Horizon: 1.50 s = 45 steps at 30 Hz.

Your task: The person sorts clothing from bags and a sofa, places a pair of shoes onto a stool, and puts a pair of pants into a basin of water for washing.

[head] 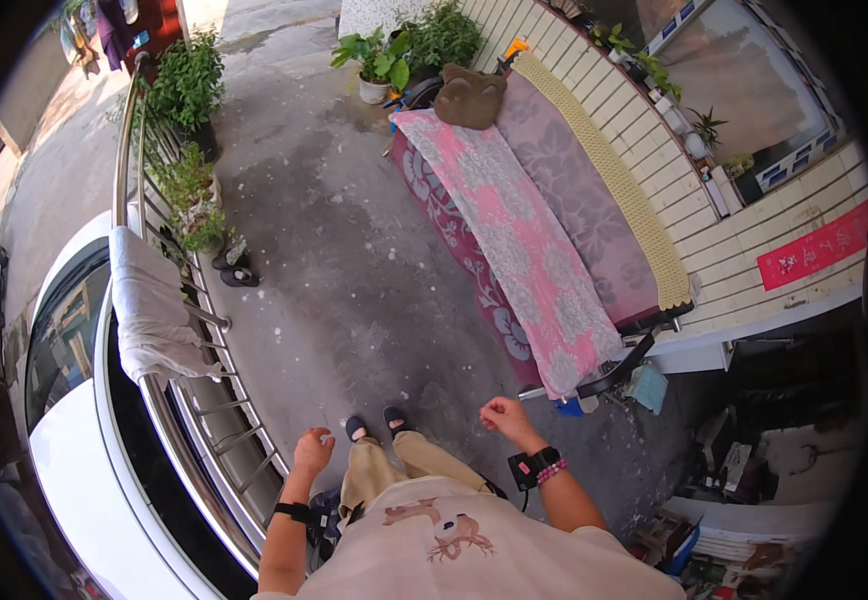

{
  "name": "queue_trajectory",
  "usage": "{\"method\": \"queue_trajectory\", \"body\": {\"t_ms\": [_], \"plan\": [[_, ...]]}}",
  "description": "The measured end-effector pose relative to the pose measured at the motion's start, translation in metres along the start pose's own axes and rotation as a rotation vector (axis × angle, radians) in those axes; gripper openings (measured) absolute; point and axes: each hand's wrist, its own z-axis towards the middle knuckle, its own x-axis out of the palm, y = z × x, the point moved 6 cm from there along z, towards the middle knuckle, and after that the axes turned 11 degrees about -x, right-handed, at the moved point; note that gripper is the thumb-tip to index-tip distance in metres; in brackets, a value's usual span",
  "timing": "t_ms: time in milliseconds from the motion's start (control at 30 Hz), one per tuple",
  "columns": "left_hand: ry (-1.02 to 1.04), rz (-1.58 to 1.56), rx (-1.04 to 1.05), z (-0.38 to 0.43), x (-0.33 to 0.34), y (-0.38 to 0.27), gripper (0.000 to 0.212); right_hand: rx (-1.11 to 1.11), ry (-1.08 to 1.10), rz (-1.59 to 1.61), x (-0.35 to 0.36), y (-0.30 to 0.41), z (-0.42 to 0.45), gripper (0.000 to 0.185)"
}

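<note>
My left hand [315, 450] hangs in the air beside the stainless steel railing [192, 480], fingers loosely curled and holding nothing. My right hand [505, 416] is raised in front of me, near the close end of a long sofa, its fingers bent inward; nothing shows in it. A pink and grey floral cloth [528, 247] lies along the sofa seat. Over the backrest runs a yellow knitted cover [606, 165], and a brown cushion [470, 97] rests at the far end. A pale towel [150, 307] is draped over the railing.
Potted plants [188, 86] line the railing on the left, with dark shoes [237, 271] beside them. Beyond the railing stands a white car [78, 457]. More potted plants [378, 64] stand past the sofa. A tiled wall [636, 135] is behind it. Assorted items [734, 457] fill the lower right.
</note>
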Motion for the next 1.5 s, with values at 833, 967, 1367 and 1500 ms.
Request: {"method": "queue_trajectory", "body": {"t_ms": [833,967,1367,1500], "plan": [[0.773,-0.84,-0.684,-0.275,0.067,0.024,0.029,-0.054,0.925,-0.378,0.133,0.07,-0.007,0.017],[0.884,-0.397,-0.325,-0.291,0.088,-0.018,0.039,-0.05,1.019,-0.416,0.126,0.065,-0.024,0.018],[0.432,0.043,-0.08,-0.312,0.081,-0.052,0.026,0.128,1.179,-0.432,0.041,0.003,-0.098,0.022],[0.414,0.174,-0.076,-0.304,0.079,-0.057,0.036,0.203,1.205,-0.408,0.004,-0.005,-0.118,0.023]]}}
